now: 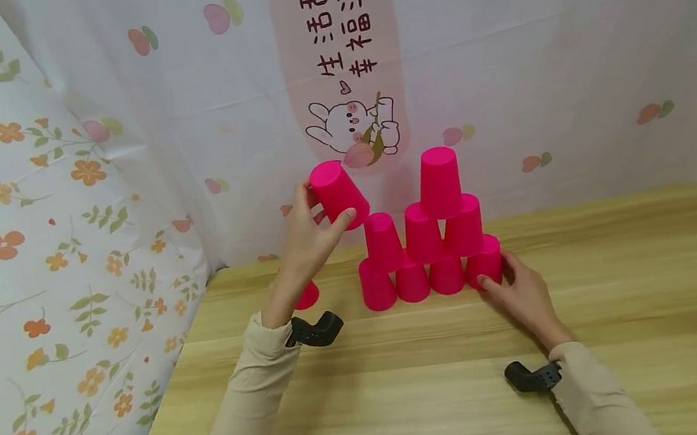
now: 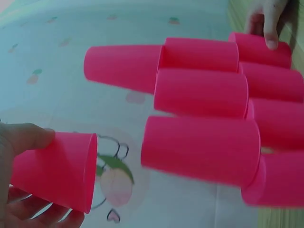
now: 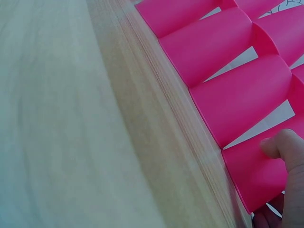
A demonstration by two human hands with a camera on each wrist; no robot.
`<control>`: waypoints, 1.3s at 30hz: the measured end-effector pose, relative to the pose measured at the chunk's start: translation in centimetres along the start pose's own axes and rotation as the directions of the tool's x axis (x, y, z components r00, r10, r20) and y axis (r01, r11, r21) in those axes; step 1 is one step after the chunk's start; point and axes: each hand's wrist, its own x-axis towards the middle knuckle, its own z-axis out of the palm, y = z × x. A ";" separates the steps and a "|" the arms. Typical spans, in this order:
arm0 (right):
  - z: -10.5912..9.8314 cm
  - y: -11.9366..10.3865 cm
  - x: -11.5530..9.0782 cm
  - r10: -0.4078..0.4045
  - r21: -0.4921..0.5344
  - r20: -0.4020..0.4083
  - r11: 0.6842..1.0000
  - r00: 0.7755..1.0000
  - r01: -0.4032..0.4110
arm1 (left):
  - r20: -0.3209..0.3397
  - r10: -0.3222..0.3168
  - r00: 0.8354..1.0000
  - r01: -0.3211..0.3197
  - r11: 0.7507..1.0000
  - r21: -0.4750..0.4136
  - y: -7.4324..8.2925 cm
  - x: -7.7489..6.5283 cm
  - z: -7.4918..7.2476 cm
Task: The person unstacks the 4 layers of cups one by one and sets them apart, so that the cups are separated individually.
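Note:
My left hand [image 1: 309,237] grips a pink cup [image 1: 338,190], mouth down and tilted, in the air just above the left cup of the stack's second row [image 1: 384,244]. In the left wrist view, the held cup [image 2: 57,168] sits between thumb and fingers, apart from the stack. My right hand [image 1: 525,296] holds the rightmost bottom-row cup [image 1: 484,257], with the thumb [image 3: 280,145] on its front. Several upside-down cups form the bottom row, three stand on them, and a single cup [image 1: 440,183] tops the right pair.
Another pink cup [image 1: 308,296] stands on the wooden table [image 1: 417,403], partly hidden behind my left forearm. A white curtain [image 1: 569,64] with fruit prints and a cartoon rabbit hangs behind the stack. A floral cloth [image 1: 34,242] hangs at the left.

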 end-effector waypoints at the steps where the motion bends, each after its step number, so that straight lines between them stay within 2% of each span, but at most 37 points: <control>1: -0.1 0.0 -0.1 0.000 0.004 0.001 1.000 1.000 0.000 | 0.002 -0.009 1.000 0.009 1.000 0.011 0.4 -0.1 -0.3; 5: -0.2 0.0 -0.2 -0.002 0.017 0.007 1.000 1.000 0.002 | 0.019 -0.046 0.999 0.045 0.998 0.049 2.0 -0.9 -1.8; 8: -0.2 0.1 -0.1 -0.004 0.022 0.005 1.000 1.000 0.003 | 0.014 -0.064 0.998 0.062 0.994 0.093 1.8 -1.2 -2.9; 16: -0.1 0.2 0.4 -0.005 0.020 0.000 1.000 1.000 0.005 | -0.049 -0.086 0.995 0.093 0.985 0.148 -3.3 -1.6 -6.2; 22: 0.0 0.3 0.1 -0.011 0.022 -0.005 1.000 1.000 0.011 | -0.069 -0.100 0.993 0.109 0.983 0.145 -4.8 -2.7 -8.0; 28: -0.3 0.2 0.2 -0.027 0.033 -0.016 0.999 0.999 0.028 | -0.130 -0.112 0.985 0.133 0.977 0.167 -5.4 -3.5 -8.8; 36: -0.2 0.0 0.0 -0.004 0.035 -0.003 0.999 1.000 0.004 | -0.241 -0.164 0.957 0.211 0.960 0.184 -7.9 -4.6 -9.8; 39: -0.2 0.1 0.0 0.000 0.022 0.000 1.000 1.000 0.000 | -0.271 -0.184 0.945 0.250 0.939 0.234 -8.6 -5.2 -10.1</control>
